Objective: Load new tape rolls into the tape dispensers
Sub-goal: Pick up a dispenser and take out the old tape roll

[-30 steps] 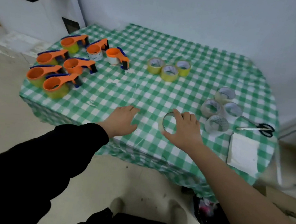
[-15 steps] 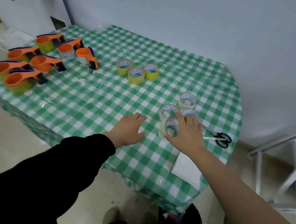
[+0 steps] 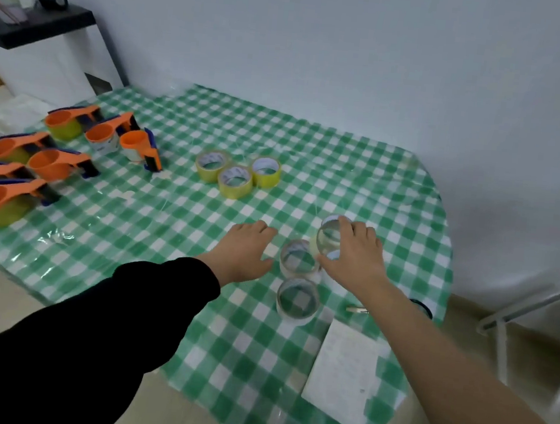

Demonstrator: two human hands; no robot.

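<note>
Carried further right since a moment ago, the clear tape roll (image 3: pixel 328 242) now sits lifted in the right hand (image 3: pixel 353 256), above other clear rolls; fingers curl over its rim, thumb beneath, pinching it. How many rolls hide under that hand, hard to say. Far left, the orange-and-blue tape dispensers (image 3: pixel 48 155) cluster at the edge, the outermost cut off by the frame. Next, three yellow tape rolls (image 3: pixel 236 171) touching in a group. The left hand (image 3: pixel 246 249), black sleeve, rests flat on the green checked tablecloth (image 3: pixel 167 228), fingers together. Two clear rolls (image 3: pixel 299 278) lie just beside it. A white paper pad (image 3: pixel 342 371) is nearer; scissors (image 3: pixel 359 310) are mostly hidden behind the right forearm.
</note>
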